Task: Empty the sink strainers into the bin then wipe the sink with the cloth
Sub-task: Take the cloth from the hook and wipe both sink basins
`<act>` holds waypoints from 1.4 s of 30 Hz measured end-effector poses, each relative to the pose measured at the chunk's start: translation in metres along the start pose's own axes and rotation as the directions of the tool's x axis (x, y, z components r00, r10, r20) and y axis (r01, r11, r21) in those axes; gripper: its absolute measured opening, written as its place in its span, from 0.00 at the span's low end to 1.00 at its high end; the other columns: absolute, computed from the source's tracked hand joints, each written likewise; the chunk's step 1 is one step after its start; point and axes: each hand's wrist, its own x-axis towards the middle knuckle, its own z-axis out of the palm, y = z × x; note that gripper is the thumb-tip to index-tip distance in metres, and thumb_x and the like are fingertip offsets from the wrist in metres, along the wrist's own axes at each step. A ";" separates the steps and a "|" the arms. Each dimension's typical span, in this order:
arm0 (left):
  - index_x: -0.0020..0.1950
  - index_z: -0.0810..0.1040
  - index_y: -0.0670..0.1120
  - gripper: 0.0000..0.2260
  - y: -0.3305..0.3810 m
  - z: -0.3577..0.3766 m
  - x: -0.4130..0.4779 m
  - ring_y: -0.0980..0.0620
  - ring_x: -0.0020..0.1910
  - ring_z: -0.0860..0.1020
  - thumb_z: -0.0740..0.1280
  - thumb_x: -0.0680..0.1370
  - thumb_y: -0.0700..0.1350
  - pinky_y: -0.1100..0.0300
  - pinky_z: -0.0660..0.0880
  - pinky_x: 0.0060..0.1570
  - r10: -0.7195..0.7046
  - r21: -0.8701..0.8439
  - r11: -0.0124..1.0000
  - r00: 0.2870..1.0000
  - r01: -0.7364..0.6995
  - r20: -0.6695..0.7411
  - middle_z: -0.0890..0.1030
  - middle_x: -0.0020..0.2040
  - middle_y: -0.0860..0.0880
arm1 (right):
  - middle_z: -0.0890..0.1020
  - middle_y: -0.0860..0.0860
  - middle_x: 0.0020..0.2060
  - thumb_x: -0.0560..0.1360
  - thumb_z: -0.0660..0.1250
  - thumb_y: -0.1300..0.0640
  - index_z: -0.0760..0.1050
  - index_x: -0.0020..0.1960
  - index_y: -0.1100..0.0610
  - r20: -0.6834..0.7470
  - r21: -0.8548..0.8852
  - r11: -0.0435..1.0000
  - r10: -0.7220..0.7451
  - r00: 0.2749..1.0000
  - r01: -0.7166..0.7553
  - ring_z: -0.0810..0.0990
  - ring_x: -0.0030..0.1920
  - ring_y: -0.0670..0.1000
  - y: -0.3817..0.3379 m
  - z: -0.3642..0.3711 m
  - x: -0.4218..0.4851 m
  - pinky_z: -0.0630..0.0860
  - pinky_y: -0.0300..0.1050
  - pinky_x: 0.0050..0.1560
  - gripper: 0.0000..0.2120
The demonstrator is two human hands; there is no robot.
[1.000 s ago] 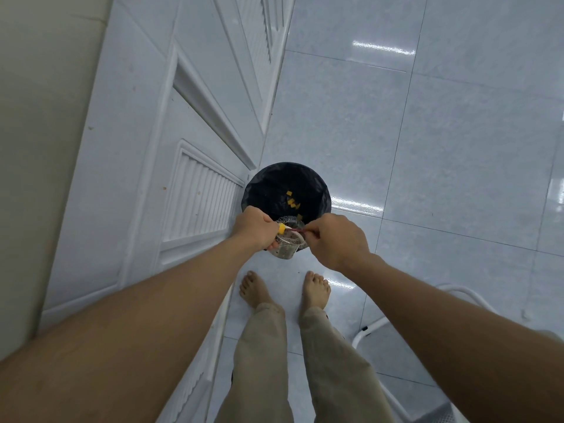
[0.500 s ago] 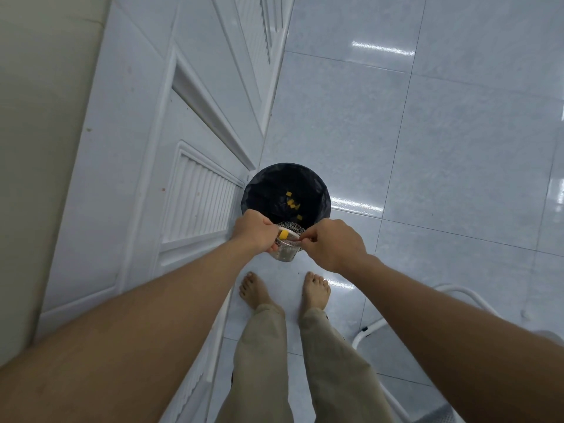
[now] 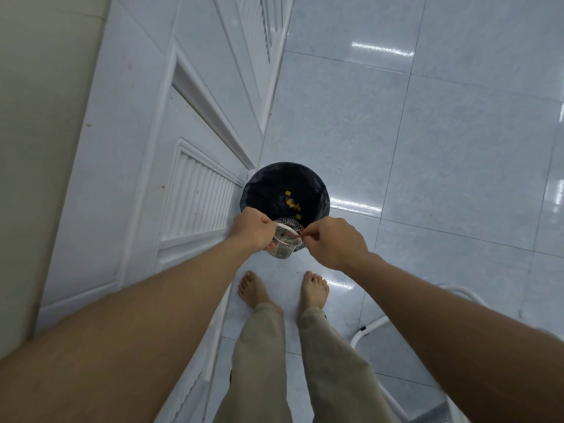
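**Strainer held over the bin on a tiled floor**

The floor is pale grey glossy tile with thin grout lines, and it throws back bright streaks of ceiling light in the upper and right parts of the frame. White cabinet doors with raised frames and ribbed panels run down the left side, and a plain beige surface fills the far left edge. A round bin lined with a black bag stands on the floor at the centre of the frame, just beside the foot of the doors. Small yellow scraps lie inside it. Bare feet in beige trousers stand just below the bin, and a white metal frame curves in at the lower right.

The left hand has its fingers curled round a cup-shaped, pale strainer flecked with dark specks. It holds the strainer at the near edge of the bin's mouth. A ring of mesh shows just behind the strainer's rim.

The right hand is closed, thumb and fingertips pinching a thin reddish stick whose tip reaches into the strainer's open top. What the stick is cannot be made out.
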 end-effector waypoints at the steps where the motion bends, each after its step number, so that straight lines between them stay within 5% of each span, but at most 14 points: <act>1: 0.38 0.80 0.50 0.13 0.000 0.000 0.000 0.49 0.34 0.85 0.64 0.80 0.39 0.52 0.84 0.44 0.006 -0.006 1.000 1.000 -0.006 -0.001 0.85 0.36 0.44 | 0.84 0.47 0.39 0.77 0.61 0.53 0.85 0.49 0.50 0.000 -0.016 1.000 0.008 1.000 -0.008 0.80 0.37 0.50 0.001 0.001 0.000 0.83 0.50 0.40 0.13; 9: 0.43 0.74 0.44 0.07 0.005 -0.007 -0.002 0.51 0.30 0.84 0.60 0.81 0.37 0.54 0.84 0.36 -0.004 -0.035 0.999 0.998 0.002 -0.057 0.83 0.43 0.42 | 0.79 0.50 0.39 0.80 0.53 0.48 0.71 0.45 0.54 -0.048 0.236 0.963 0.145 0.988 -0.129 0.77 0.40 0.54 0.017 -0.011 -0.009 0.71 0.50 0.38 0.14; 14: 0.54 0.72 0.46 0.05 0.026 -0.023 -0.016 0.54 0.29 0.82 0.58 0.83 0.43 0.69 0.73 0.22 0.060 -0.138 0.988 0.996 -0.069 -0.063 0.83 0.46 0.43 | 0.79 0.43 0.41 0.77 0.63 0.37 0.76 0.47 0.51 -0.119 0.479 0.868 0.209 0.971 -0.128 0.77 0.42 0.43 -0.005 -0.039 -0.015 0.68 0.40 0.35 0.18; 19: 0.57 0.70 0.48 0.05 0.064 -0.057 -0.043 0.53 0.31 0.83 0.57 0.83 0.44 0.66 0.75 0.27 0.163 -0.251 0.951 0.982 -0.181 -0.093 0.80 0.48 0.46 | 0.82 0.42 0.41 0.77 0.68 0.42 0.81 0.49 0.49 -0.184 0.542 0.840 0.159 0.970 -0.035 0.81 0.43 0.44 -0.045 -0.086 -0.025 0.72 0.37 0.37 0.11; 25: 0.50 0.69 0.53 0.03 0.111 -0.135 -0.099 0.54 0.31 0.84 0.60 0.81 0.46 0.60 0.79 0.34 0.319 -0.276 0.893 0.932 -0.357 -0.171 0.81 0.47 0.47 | 0.86 0.44 0.39 0.76 0.70 0.53 0.83 0.46 0.51 -0.356 0.531 0.836 0.068 0.932 0.142 0.83 0.42 0.42 -0.097 -0.174 -0.058 0.73 0.34 0.40 0.04; 32: 0.48 0.73 0.50 0.02 0.136 -0.225 -0.181 0.53 0.32 0.85 0.62 0.78 0.44 0.51 0.84 0.42 0.372 -0.314 0.819 0.861 -0.480 -0.348 0.82 0.43 0.47 | 0.85 0.44 0.36 0.76 0.70 0.52 0.82 0.42 0.52 -0.458 0.437 0.845 -0.088 0.885 0.310 0.83 0.40 0.43 -0.180 -0.251 -0.107 0.73 0.35 0.38 0.06; 38: 0.48 0.77 0.47 0.03 0.088 -0.291 -0.242 0.53 0.29 0.83 0.64 0.78 0.43 0.62 0.79 0.30 0.252 -0.396 0.771 0.810 -0.499 -0.530 0.83 0.39 0.46 | 0.85 0.45 0.36 0.76 0.69 0.52 0.82 0.42 0.53 -0.419 0.373 0.827 -0.254 0.872 0.421 0.83 0.40 0.44 -0.273 -0.252 -0.140 0.71 0.35 0.36 0.07; 42: 0.48 0.79 0.46 0.03 0.021 -0.325 -0.270 0.51 0.33 0.84 0.65 0.79 0.42 0.58 0.82 0.36 0.122 -0.423 0.788 0.787 -0.447 -0.604 0.84 0.40 0.47 | 0.86 0.46 0.37 0.75 0.69 0.54 0.82 0.44 0.54 -0.299 0.300 0.825 -0.395 0.869 0.478 0.84 0.42 0.45 -0.338 -0.222 -0.155 0.73 0.36 0.37 0.05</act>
